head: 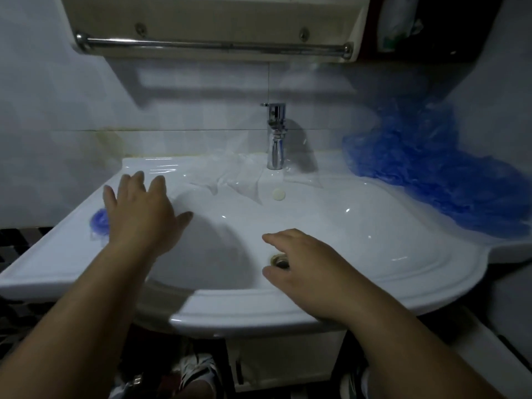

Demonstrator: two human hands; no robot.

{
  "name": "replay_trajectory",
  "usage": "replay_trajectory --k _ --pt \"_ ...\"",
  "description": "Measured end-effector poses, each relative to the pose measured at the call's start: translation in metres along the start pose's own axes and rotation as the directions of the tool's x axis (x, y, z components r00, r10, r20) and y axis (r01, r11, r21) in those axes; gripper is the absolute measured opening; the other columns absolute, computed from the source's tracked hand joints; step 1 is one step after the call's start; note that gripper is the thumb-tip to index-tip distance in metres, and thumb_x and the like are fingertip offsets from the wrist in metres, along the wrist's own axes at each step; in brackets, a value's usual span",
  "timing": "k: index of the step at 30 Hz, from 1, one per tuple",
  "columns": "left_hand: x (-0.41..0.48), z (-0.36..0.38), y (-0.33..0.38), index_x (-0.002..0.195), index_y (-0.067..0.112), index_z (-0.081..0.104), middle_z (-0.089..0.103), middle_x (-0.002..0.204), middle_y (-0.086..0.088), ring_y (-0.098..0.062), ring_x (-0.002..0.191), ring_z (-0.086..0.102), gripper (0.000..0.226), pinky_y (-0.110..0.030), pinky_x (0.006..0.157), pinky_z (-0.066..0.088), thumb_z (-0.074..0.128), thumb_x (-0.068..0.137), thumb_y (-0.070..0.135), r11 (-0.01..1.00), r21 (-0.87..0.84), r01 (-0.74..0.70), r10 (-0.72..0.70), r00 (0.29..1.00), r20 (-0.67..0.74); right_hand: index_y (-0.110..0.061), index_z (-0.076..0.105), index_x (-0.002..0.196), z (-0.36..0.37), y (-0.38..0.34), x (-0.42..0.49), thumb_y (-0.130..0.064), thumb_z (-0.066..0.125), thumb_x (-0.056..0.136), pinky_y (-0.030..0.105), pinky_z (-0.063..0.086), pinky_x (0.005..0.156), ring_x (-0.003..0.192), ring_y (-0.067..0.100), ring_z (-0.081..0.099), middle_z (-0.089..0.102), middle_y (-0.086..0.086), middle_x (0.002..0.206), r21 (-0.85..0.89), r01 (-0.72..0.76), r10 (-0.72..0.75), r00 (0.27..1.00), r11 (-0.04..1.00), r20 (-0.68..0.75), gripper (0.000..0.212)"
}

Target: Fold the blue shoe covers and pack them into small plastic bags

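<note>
Shoe covers [431, 180] right of tap [275, 139] (plastic bags [230, 175] left), on sink [374, 283].

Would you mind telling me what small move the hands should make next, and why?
Probably the right hand reaches right to the blue shoe cover pile and takes one: both hands are open and empty, and the left hand hovers beside what looks like a packed bag.

Bathroom, domestic by the look of it. White ceramic washbasin [259, 315] fills the centre of the frame, drain [280, 262] at the bowl's bottom, overflow cap [278, 194] on the back slope. Chrome single-lever tap [275, 139] stands at the rear rim. Pale tiled wall [187, 110] behind. Metal towel rail [213, 45] under a wall unit [213, 15], top of frame. White cabinet [288, 361] beneath the basin. Light dim.
</note>
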State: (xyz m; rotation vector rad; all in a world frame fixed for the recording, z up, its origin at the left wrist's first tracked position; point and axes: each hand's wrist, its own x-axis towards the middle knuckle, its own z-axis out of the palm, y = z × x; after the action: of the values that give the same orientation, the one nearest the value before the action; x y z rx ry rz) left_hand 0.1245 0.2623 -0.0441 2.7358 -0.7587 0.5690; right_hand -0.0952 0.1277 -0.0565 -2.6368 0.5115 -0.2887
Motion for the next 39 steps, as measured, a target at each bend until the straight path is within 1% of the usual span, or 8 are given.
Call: replay_trajectory --k 8,15,19,26,30,33,36,39 --pt "-0.045 -0.021 0.135 0.147 0.024 0.035 0.032 0.155 -0.004 -0.021 0.145 0.021 0.075 -0.051 0.119 -0.001 0.061 0.084 0.055 0.874 -0.34 -0.348 0.37 0.929 -0.001 -0.021 0.065 0.121 -0.06 0.081 -0.017 -0.034 0.058 0.092 0.033 0.043 0.102 0.115 0.016 0.057 0.062 -0.006 0.124 0.001 -0.302 0.269 0.847 0.953 -0.458 0.032" --pt "-0.071 -0.011 0.19 0.147 0.031 0.032 0.027 0.156 0.004 -0.015 0.145 0.02 0.072 -0.046 0.119 -0.002 0.057 0.085 0.059 0.81 -0.465 -0.358 0.462 0.877 0.13 -0.001 0.063 0.087 -0.119 0.19 -0.033 -0.012 0.059 0.084 0.029 0.042 0.077 0.096 0.031 0.058 0.06 0.014 0.103 -0.102 -0.532 0.347 0.673 0.841 -0.653 0.011" --pt "-0.072 -0.009 0.193 0.142 0.033 0.037 0.034 0.152 0.006 -0.015 0.141 0.03 0.066 -0.048 0.119 0.002 0.059 0.084 0.057 0.8 -0.508 -0.319 0.441 0.887 0.138 0.004 0.068 0.097 -0.135 0.218 -0.037 -0.005 0.064 0.08 0.034 0.044 0.095 0.112 0.035 0.052 0.053 0.021 0.124 -0.132 -0.515 0.272 0.633 0.847 -0.725 0.019" --pt "-0.075 -0.012 0.191 0.137 0.035 0.043 0.039 0.147 0.009 -0.016 0.136 0.038 0.057 -0.051 0.119 0.009 0.059 0.086 0.054 0.81 -0.525 -0.262 0.4 0.901 0.166 -0.012 0.055 0.078 -0.151 0.213 -0.029 -0.021 0.049 0.087 0.045 0.049 0.088 0.098 0.037 0.059 0.061 0.015 0.094 -0.163 -0.768 0.634 0.611 0.619 -0.475 0.014" --pt "-0.076 -0.015 0.188 0.135 0.035 0.045 0.041 0.146 0.009 -0.017 0.134 0.04 0.055 -0.051 0.118 0.013 0.06 0.085 0.053 0.804 -0.544 -0.24 0.379 0.912 0.157 -0.009 0.065 0.092 -0.15 0.213 -0.032 -0.018 0.056 0.085 0.028 0.048 0.075 0.097 0.033 0.061 0.065 0.015 0.105 0.0 -0.698 0.586 0.601 0.716 -0.543 0.015" --pt "-0.077 -0.016 0.188 0.134 0.036 0.045 0.041 0.146 0.009 -0.018 0.133 0.041 0.053 -0.051 0.118 0.013 0.06 0.086 0.052 0.803 -0.549 -0.231 0.379 0.91 0.171 -0.022 0.073 0.094 -0.145 0.214 -0.031 -0.02 0.053 0.076 0.036 0.051 0.09 0.097 0.03 0.062 0.068 0.009 0.108 -0.086 -0.603 0.397 0.619 0.793 -0.678 0.027" --pt "-0.078 -0.015 0.187 0.134 0.036 0.046 0.041 0.146 0.009 -0.018 0.133 0.042 0.052 -0.052 0.117 0.016 0.061 0.086 0.051 0.802 -0.555 -0.222 0.377 0.909 0.18 -0.016 0.068 0.108 -0.139 0.209 -0.023 -0.026 0.048 0.093 0.044 0.032 0.108 0.115 0.03 0.053 0.063 0.008 0.12 -0.34 -0.732 0.552 0.674 0.59 -0.491 0.027" --pt "-0.078 -0.016 0.186 0.134 0.036 0.046 0.041 0.146 0.009 -0.017 0.134 0.041 0.053 -0.052 0.117 0.017 0.061 0.086 0.051 0.791 -0.569 -0.224 0.375 0.913 0.162 -0.008 0.061 0.115 -0.139 0.209 -0.026 -0.022 0.048 0.094 0.046 0.014 0.112 0.12 0.029 0.049 0.059 0.008 0.123 -0.303 -0.725 0.509 0.663 0.618 -0.549 0.027"
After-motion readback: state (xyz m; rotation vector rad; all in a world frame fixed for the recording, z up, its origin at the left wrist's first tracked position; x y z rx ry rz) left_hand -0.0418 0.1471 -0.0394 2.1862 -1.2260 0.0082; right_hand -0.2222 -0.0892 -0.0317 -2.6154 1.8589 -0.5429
